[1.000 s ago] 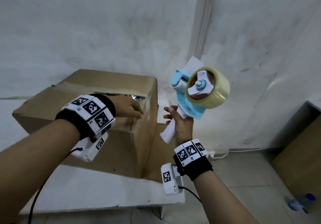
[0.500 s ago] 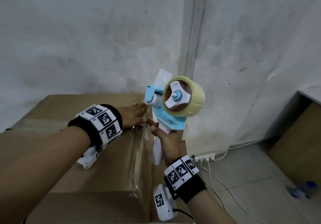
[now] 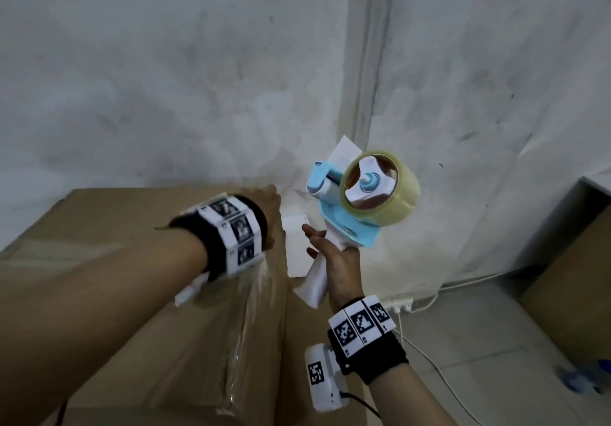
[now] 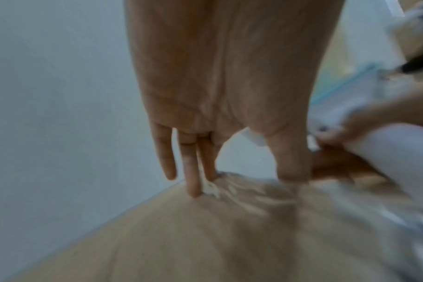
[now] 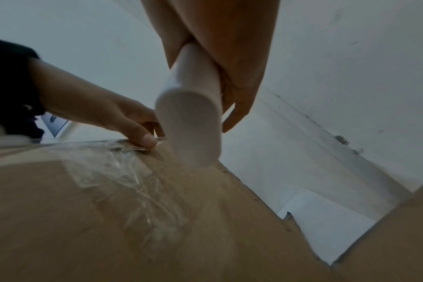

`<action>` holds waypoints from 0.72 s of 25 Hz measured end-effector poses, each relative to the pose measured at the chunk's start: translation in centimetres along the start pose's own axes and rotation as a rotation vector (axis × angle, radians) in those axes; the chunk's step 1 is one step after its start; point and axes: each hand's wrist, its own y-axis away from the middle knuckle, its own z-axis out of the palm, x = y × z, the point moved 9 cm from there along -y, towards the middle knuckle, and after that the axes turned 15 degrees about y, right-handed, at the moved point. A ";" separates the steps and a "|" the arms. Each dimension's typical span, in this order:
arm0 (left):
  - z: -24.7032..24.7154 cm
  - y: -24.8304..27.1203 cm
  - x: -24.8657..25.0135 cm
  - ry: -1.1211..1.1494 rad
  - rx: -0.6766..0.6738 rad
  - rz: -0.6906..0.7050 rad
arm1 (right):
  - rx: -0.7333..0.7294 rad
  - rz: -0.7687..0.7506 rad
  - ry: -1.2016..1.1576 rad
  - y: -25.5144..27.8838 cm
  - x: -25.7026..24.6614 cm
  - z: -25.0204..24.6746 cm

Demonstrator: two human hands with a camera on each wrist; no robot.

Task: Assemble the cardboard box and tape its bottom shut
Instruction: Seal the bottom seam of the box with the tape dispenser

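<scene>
Grey-white plaster wall (image 3: pixel 165 78): seen behind everything, with a vertical moulding at the corner.

Brown corrugated cardboard box (image 3: pixel 115 227): set at lower left, its upper face crossed by a wrinkled strip of clear tape (image 3: pixel 244 319) running to the far edge.

Blue and white tape dispenser (image 3: pixel 347 227), loaded with a clear roll: raised just right of the box, its white handle wrapped by the right hand (image 3: pixel 337 260).

Left hand (image 4: pixel 225 95): laid at the far box edge, fingers (image 4: pixel 191 171) extended, tips pressed on the tape end.

White power strip (image 3: pixel 398 305) with cable: seen on the tiled floor behind the right wrist.
</scene>
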 end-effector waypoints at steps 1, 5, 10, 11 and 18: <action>-0.5 -0.8 -0.9 0.058 -0.030 0.000 | 0.015 -0.001 0.012 -0.2 0.4 -0.3; -0.4 -2.6 -4.3 0.287 -0.104 -0.145 | -0.002 -0.038 0.077 -1.2 0.8 -0.8; -1.4 -4.7 -5.2 0.492 -0.072 -0.107 | -0.063 -0.087 0.084 -2.0 -0.7 0.7; -1.5 -5.1 -5.2 0.488 -0.063 -0.096 | -0.054 -0.089 0.073 -2.3 -0.8 0.9; -1.1 -7.7 -5.7 0.671 -0.093 -0.017 | 0.047 -0.034 0.048 -6.5 -0.7 1.0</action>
